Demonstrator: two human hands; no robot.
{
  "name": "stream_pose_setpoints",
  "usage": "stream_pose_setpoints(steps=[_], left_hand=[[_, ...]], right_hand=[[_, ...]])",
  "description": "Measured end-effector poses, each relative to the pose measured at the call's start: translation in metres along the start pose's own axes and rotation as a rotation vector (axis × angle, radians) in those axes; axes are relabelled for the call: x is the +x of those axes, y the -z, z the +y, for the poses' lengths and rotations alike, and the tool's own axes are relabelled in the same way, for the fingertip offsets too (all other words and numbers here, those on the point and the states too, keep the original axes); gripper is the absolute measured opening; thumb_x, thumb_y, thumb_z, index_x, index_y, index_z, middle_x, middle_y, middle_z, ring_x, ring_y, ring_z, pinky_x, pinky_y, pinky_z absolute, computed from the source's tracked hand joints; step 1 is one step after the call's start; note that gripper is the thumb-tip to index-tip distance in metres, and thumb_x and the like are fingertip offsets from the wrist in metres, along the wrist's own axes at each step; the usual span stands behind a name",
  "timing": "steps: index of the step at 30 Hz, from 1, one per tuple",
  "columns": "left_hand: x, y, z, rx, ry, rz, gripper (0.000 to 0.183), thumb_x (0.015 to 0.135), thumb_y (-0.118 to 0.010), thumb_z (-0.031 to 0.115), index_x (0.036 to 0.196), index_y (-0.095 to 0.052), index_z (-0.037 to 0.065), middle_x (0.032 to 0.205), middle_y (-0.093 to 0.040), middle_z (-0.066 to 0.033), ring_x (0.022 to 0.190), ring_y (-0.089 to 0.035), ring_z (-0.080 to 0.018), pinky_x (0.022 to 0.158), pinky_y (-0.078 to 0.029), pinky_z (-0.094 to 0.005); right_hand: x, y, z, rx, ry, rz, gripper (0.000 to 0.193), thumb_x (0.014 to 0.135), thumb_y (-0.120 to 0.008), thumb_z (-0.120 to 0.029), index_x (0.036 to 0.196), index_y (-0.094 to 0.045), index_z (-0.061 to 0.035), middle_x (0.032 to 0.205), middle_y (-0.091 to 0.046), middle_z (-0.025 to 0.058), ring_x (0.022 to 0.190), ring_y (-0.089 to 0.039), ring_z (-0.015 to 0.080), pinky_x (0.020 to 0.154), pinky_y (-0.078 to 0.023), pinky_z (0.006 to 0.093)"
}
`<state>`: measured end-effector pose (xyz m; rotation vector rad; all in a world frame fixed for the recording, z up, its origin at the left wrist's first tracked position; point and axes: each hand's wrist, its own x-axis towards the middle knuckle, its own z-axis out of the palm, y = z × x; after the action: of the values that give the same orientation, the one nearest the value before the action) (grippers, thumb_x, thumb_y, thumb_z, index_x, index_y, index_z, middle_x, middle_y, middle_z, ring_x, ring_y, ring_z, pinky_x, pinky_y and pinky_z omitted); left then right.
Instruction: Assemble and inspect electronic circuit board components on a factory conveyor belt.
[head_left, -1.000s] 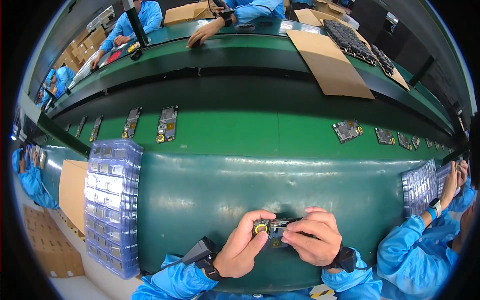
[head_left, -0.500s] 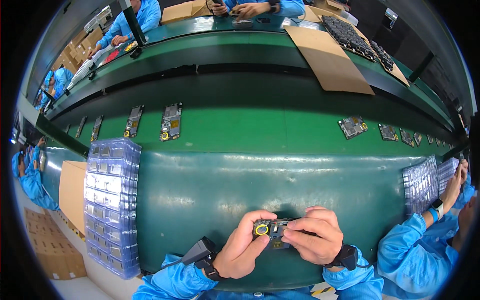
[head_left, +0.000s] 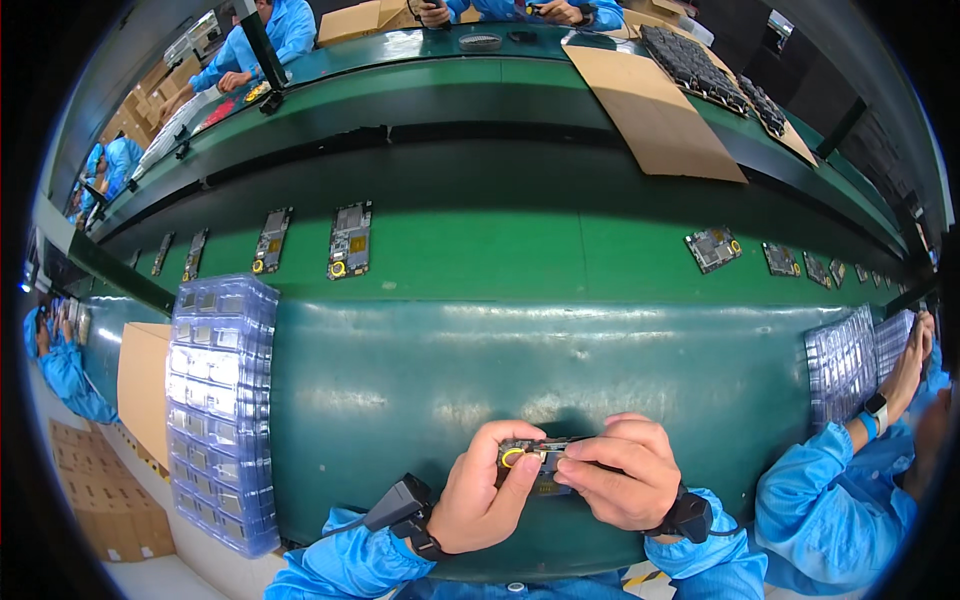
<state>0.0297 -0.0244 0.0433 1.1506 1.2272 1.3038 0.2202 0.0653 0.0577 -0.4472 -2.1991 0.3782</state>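
Note:
A dark circuit board [head_left: 545, 484] with a yellow ring at its left end is held low over the near part of the bench. My left hand [head_left: 483, 495] is closed on the board's left end, its thumb beside the yellow ring. From the other side, my right hand [head_left: 627, 474] has thumb and fingertips pinched together at the board's upper right. A thin dark strip shows among those fingers, but its kind cannot be made out. The right fingers hide part of the board.
A green conveyor belt [head_left: 480, 240] runs beyond the bench, carrying a board [head_left: 350, 240] at left and a tilted board [head_left: 713, 250] at right. Clear plastic trays [head_left: 222, 410] stand at left, more trays [head_left: 842, 370] at right. A co-worker's arm [head_left: 835, 480] is close on the right.
My hands and the board have shifted slightly left, and the left thumb now lies closer to the ring. On the belt, the boards have moved a little to the right.

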Motion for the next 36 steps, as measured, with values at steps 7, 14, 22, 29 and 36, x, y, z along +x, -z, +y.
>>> stream_pose_setpoints(steps=[7,14,22,29,36], left_hand=[[-0.001,-0.002,0.005,0.121,-0.071,0.095,0.024,0.101,-0.06,0.007,0.124,-0.052,0.002,0.091,-0.068,-0.0072,0.075,-0.06,-0.0083,0.066,-0.05,-0.0269],[-0.003,-0.001,-0.006,0.036,-0.04,0.078,0.025,0.101,-0.059,0.005,0.124,-0.051,0.001,0.093,-0.068,-0.0081,0.075,-0.061,-0.0083,0.066,-0.049,-0.0264],[-0.002,0.0,-0.003,0.141,-0.198,0.05,0.027,0.102,-0.06,0.006,0.125,-0.047,0.001,0.11,-0.072,-0.0166,0.091,-0.069,-0.0166,0.078,-0.055,-0.0303],[-0.002,-0.001,-0.012,0.113,-0.215,0.038,0.028,0.101,-0.062,0.007,0.124,-0.048,0.001,0.106,-0.073,-0.016,0.087,-0.07,-0.0153,0.075,-0.055,-0.0298],[0.002,0.002,-0.002,0.186,-0.083,0.083,0.025,0.099,-0.067,0.01,0.118,-0.054,0.001,0.09,-0.071,-0.0103,0.079,-0.068,-0.0123,0.068,-0.054,-0.0273]], right_hand=[[-0.003,-0.006,-0.004,0.001,-0.019,0.016,0.035,0.064,-0.091,-0.009,0.097,-0.08,-0.0142,0.105,-0.073,0.0003,0.092,-0.06,0.0204,0.084,-0.055,0.0387],[-0.001,-0.004,-0.001,-0.002,-0.023,0.02,0.034,0.064,-0.092,-0.013,0.096,-0.081,-0.0148,0.104,-0.071,-0.0006,0.095,-0.059,0.0204,0.091,-0.054,0.0413],[0.007,0.004,-0.004,0.065,-0.128,0.051,0.034,0.07,-0.089,-0.009,0.102,-0.079,-0.0101,0.103,-0.072,0.0041,0.096,-0.062,0.0212,0.09,-0.056,0.0393],[0.002,0.001,0.002,0.376,-0.444,-0.008,0.029,0.078,-0.085,-0.004,0.105,-0.075,-0.0013,0.087,-0.07,0.0097,0.071,-0.065,0.0226,0.063,-0.052,0.0306],[-0.003,-0.009,-0.004,0.353,-0.482,-0.01,0.023,0.083,-0.082,-0.002,0.103,-0.072,0.0002,0.088,-0.07,0.0107,0.07,-0.066,0.0161,0.06,-0.05,0.0264]])
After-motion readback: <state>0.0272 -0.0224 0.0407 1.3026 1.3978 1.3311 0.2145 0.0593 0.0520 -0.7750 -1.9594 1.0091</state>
